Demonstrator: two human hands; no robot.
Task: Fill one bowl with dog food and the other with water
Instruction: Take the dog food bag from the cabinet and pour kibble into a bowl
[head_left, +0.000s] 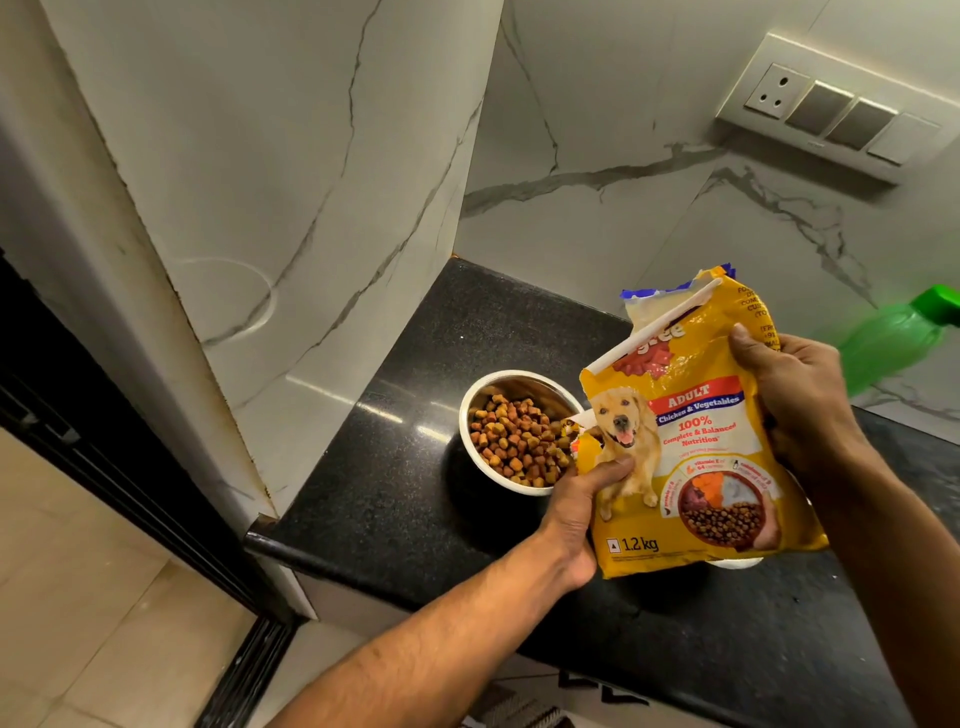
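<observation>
A steel bowl (475, 415) with a white rim stands on the black counter and holds a heap of brown dog food kibble (519, 441). Just right of it I hold a yellow dog food bag (691, 452) above the counter, its torn corner at the bowl's right rim. My left hand (579, 512) grips the bag's lower left edge. My right hand (795, 400) grips its upper right side. A sliver of a second white-rimmed bowl (735, 563) shows under the bag; the rest is hidden. A green water bottle (893, 338) stands at the far right.
The black granite counter (389, 493) ends in a rounded front edge, with tiled floor (78, 597) below at left. Marble walls close the corner behind the bowl. A switch and socket panel (826, 111) sits on the right wall.
</observation>
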